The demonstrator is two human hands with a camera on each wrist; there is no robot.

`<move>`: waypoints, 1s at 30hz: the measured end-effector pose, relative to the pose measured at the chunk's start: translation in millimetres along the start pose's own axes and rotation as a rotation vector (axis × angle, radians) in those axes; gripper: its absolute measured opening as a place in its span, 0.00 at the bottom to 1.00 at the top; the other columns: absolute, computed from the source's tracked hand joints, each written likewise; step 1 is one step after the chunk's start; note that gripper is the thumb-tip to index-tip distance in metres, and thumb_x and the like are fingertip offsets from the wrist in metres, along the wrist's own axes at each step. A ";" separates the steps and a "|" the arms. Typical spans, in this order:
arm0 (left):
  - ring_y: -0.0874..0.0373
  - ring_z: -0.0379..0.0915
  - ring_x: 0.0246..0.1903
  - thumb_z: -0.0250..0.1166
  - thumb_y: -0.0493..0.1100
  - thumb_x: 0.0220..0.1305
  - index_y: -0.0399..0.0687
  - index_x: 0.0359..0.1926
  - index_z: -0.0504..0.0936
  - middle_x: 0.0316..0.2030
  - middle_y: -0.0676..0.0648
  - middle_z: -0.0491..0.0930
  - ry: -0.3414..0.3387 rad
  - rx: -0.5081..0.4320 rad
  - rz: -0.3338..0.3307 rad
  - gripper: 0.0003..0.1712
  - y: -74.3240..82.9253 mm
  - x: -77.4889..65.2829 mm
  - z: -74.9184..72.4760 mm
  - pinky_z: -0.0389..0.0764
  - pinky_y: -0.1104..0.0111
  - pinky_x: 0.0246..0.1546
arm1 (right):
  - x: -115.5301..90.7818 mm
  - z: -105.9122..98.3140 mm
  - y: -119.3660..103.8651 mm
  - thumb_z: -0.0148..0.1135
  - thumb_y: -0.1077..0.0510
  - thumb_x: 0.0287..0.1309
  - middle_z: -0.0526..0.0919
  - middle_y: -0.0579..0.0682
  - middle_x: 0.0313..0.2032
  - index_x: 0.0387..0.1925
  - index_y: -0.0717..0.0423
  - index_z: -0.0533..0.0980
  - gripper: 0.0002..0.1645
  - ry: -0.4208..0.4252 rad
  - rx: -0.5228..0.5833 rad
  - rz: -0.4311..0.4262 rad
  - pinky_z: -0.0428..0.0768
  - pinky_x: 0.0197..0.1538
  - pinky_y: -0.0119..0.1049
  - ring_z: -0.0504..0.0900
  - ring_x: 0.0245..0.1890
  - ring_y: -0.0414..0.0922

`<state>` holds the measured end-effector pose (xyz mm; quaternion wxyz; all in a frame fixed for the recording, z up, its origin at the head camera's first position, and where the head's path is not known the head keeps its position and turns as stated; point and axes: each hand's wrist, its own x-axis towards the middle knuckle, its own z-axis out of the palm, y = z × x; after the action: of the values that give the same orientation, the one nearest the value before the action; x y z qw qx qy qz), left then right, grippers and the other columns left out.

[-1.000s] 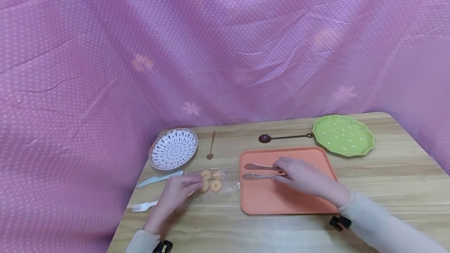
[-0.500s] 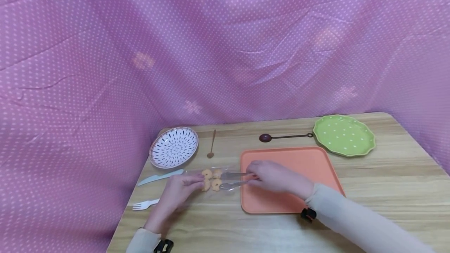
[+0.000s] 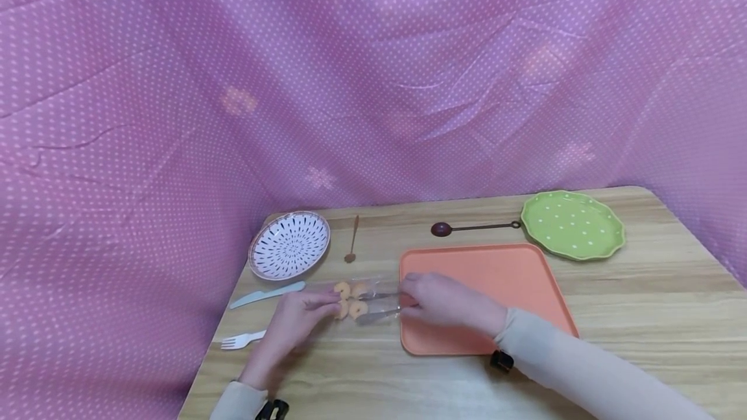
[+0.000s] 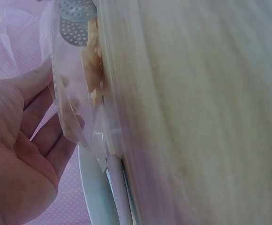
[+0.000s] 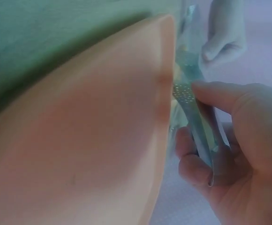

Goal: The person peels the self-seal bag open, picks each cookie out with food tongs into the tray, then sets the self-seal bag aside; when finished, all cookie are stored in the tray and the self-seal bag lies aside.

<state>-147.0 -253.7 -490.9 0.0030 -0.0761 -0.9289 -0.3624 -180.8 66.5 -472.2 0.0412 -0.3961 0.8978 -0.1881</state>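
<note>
My left hand point(image 3: 296, 321) pinches the left end of a clear plastic bag point(image 4: 70, 65), its thumb outside and fingertips showing through the film in the left wrist view. Several ring-shaped cookies point(image 3: 358, 309) lie at the bag. Metal tongs point(image 5: 199, 129) are gripped by my right hand point(image 3: 446, 303) over the left edge of the orange tray point(image 3: 484, 342). Their two arms stand apart and reach left to the cookies. Perforated tong ends point(image 4: 75, 30) show beside the cookies in the left wrist view; whether they touch them, I cannot tell.
A patterned white plate point(image 3: 290, 246) and a small brown spoon point(image 3: 353, 238) lie at the back left. Near my left hand are a pale blue knife point(image 3: 265, 295) and a white fork point(image 3: 242, 340). A dark ladle point(image 3: 441, 229) and a green plate point(image 3: 572, 225) lie behind the tray.
My right hand has carried the tongs leftward from over the tray to the cookies, lowering slightly in the last half second. My left hand has stayed at the bag.
</note>
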 end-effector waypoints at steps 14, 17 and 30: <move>0.60 0.84 0.56 0.75 0.51 0.57 0.63 0.42 0.91 0.52 0.56 0.89 -0.015 -0.025 -0.031 0.10 2.7 -1.8 -2.7 0.78 0.54 0.68 | -7.5 0.3 5.8 0.64 0.49 0.67 0.79 0.38 0.32 0.39 0.45 0.81 0.07 0.070 0.030 -0.063 0.78 0.33 0.24 0.72 0.29 0.30; 0.60 0.84 0.56 0.75 0.52 0.57 0.64 0.41 0.91 0.51 0.57 0.89 -0.023 -0.029 -0.033 0.10 4.0 -0.7 -1.8 0.79 0.55 0.67 | -23.0 -9.7 13.4 0.64 0.50 0.66 0.81 0.40 0.34 0.42 0.47 0.82 0.07 0.117 0.033 -0.047 0.80 0.34 0.24 0.74 0.30 0.30; 0.61 0.86 0.54 0.75 0.48 0.58 0.59 0.41 0.91 0.50 0.55 0.89 0.001 -0.019 0.060 0.09 -5.3 1.9 -6.6 0.82 0.61 0.63 | -118.4 -40.5 63.1 0.71 0.55 0.60 0.75 0.38 0.28 0.43 0.44 0.81 0.10 0.165 0.056 -0.147 0.69 0.29 0.18 0.67 0.26 0.27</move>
<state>-150.0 -261.7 -489.4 0.0135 -0.1038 -0.9227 -0.3710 -152.9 203.8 -467.0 -0.0357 -0.4426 0.8611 -0.2475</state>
